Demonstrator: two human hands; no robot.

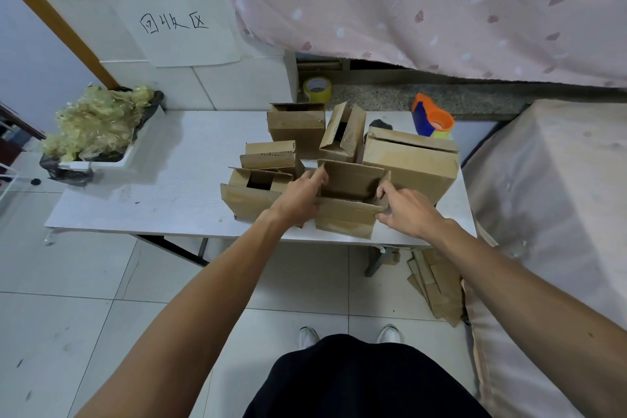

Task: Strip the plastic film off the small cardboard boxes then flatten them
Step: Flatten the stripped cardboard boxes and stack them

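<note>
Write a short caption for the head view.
Left hand and right hand hold an open cardboard box on the white table.

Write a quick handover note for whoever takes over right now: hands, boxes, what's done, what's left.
Left hand grips the left wall of the open box at the front edge of the table; right hand pinches its right wall.
Other boxes stand behind and beside it, none flattened.
Done: flattened cardboard lies on the floor by the table; a film pile sits at the table's left end.
Left: flatten this box, then check the rest for film and flatten them.
</note>
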